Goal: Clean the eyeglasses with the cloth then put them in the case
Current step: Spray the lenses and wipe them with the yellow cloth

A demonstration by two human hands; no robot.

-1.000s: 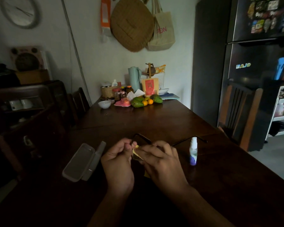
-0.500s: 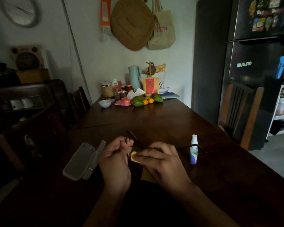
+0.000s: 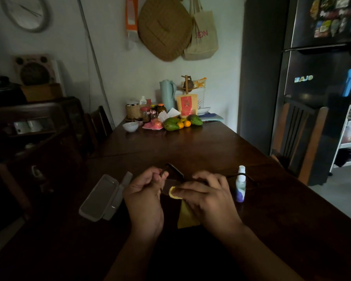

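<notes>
Dark-framed eyeglasses (image 3: 175,173) are held above the dark wooden table (image 3: 190,147), arms pointing away from me. My left hand (image 3: 144,197) pinches the left end of the frame. My right hand (image 3: 207,197) presses a yellow cloth (image 3: 185,217) against a lens, and the cloth's tail hangs below the hand. Much of the frame is hidden by my fingers and the dim light. An open grey glasses case (image 3: 101,197) lies on the table left of my left hand.
A small white and purple spray bottle (image 3: 241,186) stands just right of my right hand. Fruit, jars, a bowl and a jug crowd the far end of the table (image 3: 170,118). A wooden chair (image 3: 300,138) stands at the right, a dark fridge (image 3: 312,78) behind it.
My right hand with the cloth has slid along the lens, and more of the cloth now hangs below it. The glasses have tilted slightly in my left hand.
</notes>
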